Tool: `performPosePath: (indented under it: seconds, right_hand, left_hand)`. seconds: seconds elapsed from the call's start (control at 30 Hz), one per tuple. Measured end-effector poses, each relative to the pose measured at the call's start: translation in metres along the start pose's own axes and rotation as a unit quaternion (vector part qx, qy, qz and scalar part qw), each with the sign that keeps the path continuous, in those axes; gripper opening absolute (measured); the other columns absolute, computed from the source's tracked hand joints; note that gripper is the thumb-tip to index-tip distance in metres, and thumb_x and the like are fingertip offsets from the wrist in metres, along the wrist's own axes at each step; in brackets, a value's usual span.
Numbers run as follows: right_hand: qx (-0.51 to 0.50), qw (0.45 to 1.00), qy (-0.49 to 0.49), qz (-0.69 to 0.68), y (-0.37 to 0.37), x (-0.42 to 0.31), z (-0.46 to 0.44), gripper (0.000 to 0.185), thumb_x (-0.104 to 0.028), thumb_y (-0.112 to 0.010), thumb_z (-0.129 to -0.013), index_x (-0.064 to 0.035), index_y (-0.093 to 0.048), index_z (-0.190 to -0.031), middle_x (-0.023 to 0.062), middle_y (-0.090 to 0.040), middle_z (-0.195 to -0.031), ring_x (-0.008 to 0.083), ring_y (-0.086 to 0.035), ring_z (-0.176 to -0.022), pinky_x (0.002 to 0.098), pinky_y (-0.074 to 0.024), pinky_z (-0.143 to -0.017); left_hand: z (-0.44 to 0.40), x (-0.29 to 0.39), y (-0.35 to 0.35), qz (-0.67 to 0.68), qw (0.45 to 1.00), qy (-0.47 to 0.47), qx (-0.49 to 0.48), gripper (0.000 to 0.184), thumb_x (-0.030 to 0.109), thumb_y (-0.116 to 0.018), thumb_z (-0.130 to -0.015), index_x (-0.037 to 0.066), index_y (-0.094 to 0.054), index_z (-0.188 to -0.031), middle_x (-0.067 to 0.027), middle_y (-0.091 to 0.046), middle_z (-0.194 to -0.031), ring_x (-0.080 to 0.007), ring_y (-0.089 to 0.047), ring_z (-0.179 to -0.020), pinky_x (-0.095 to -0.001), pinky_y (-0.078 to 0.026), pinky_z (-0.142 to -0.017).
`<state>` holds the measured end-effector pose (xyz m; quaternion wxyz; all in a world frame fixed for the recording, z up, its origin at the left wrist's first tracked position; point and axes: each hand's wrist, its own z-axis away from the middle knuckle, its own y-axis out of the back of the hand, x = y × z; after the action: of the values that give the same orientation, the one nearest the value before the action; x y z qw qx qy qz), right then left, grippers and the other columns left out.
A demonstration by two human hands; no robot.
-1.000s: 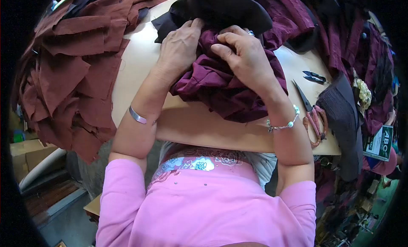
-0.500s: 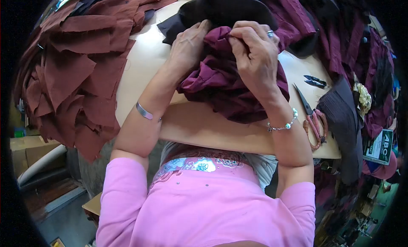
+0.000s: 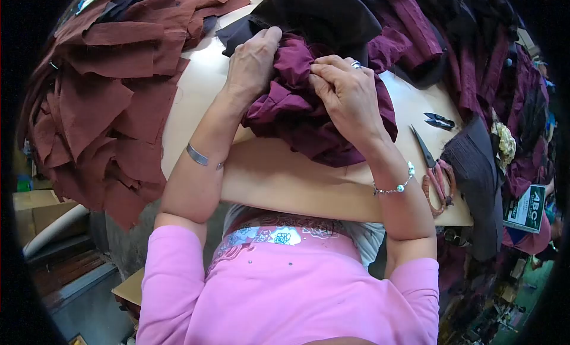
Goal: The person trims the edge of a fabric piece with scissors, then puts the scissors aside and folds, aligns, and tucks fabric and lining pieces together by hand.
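Observation:
A bunched piece of maroon fabric (image 3: 297,110) lies on the table in front of me, full of folds. My left hand (image 3: 252,63) is closed on its upper left edge, fingers curled and partly hidden. With thumb and fingers pinched, my right hand (image 3: 347,95) grips the same fabric near its top. Directly behind both hands, black cloth (image 3: 320,15) rises in a rounded fold and touches the maroon fabric.
Rust-brown cut pieces (image 3: 124,101) are heaped at the left. Right of my forearm lie scissors (image 3: 436,173) with wrapped handles, small thread snips (image 3: 439,120) and a dark ribbed cloth (image 3: 475,161). More maroon cloth (image 3: 415,24) hangs over the far right. A green-and-white box (image 3: 525,208) is beyond the table edge.
Both hands have shifted slightly left, and the right hand has come a little lower. The top of the maroon fabric has moved left and spread between them.

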<state>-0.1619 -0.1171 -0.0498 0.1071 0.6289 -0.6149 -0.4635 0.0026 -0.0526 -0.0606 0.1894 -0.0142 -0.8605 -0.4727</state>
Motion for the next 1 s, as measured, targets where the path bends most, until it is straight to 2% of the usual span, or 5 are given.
performPosePath:
  seconds: [0.43,0.7,0.87,0.9,1.0]
  right_hand:
    - [0.014,0.996,-0.025,-0.085,-0.013,0.004,0.001,0.016,-0.018,-0.062,-0.074,-0.0069,-0.064,-0.085,0.0036,-0.06,-0.089,0.0221,-0.054,-0.084,0.0377,-0.0328,-0.082]
    - [0.084,0.945,-0.109,-0.296,-0.012,0.008,-0.005,0.007,0.0,-0.061,-0.072,-0.0001,-0.059,-0.078,0.01,-0.06,-0.075,0.0169,-0.057,-0.068,0.0269,-0.0441,-0.063]
    - [0.158,0.962,0.218,0.04,0.002,-0.022,-0.001,0.01,-0.007,-0.054,-0.066,-0.0089,-0.058,-0.075,0.006,-0.058,-0.076,0.0193,-0.056,-0.075,0.0371,-0.0344,-0.085]
    - [0.13,0.957,0.255,0.052,-0.004,-0.027,0.005,0.011,-0.009,-0.053,-0.065,-0.0103,-0.058,-0.075,0.0064,-0.058,-0.077,0.0181,-0.056,-0.077,0.0385,-0.0314,-0.088]
    - [0.086,0.976,0.142,-0.138,0.004,-0.016,-0.004,0.004,-0.005,-0.055,-0.074,-0.0049,-0.057,-0.078,0.0094,-0.058,-0.077,0.0223,-0.056,-0.072,0.0335,-0.0419,-0.074]
  left_hand:
    - [0.008,-0.007,-0.016,-0.028,0.996,-0.047,0.065,0.02,0.004,-0.052,-0.072,0.002,-0.054,-0.092,-0.017,-0.059,-0.096,-0.035,-0.059,-0.084,-0.0411,-0.049,-0.07]
    - [0.004,0.006,-0.008,0.012,1.0,0.007,-0.026,0.027,0.008,-0.056,-0.07,0.002,-0.056,-0.097,-0.0174,-0.06,-0.093,-0.0339,-0.058,-0.089,-0.0413,-0.047,-0.075]
    - [0.003,-0.021,-0.029,0.093,0.974,-0.173,0.108,0.021,0.014,-0.056,-0.072,0.003,-0.058,-0.089,-0.0176,-0.06,-0.089,-0.0351,-0.059,-0.082,-0.0396,-0.048,-0.069]
    - [-0.003,-0.009,-0.017,0.108,0.992,-0.019,-0.067,0.021,0.016,-0.056,-0.072,0.004,-0.058,-0.09,-0.0169,-0.061,-0.086,-0.0341,-0.059,-0.081,-0.039,-0.047,-0.068]
    - [0.001,-0.011,-0.017,0.108,0.994,-0.031,-0.015,0.02,0.016,-0.056,-0.072,0.004,-0.056,-0.088,-0.0163,-0.06,-0.084,-0.0331,-0.059,-0.08,-0.0408,-0.048,-0.067]
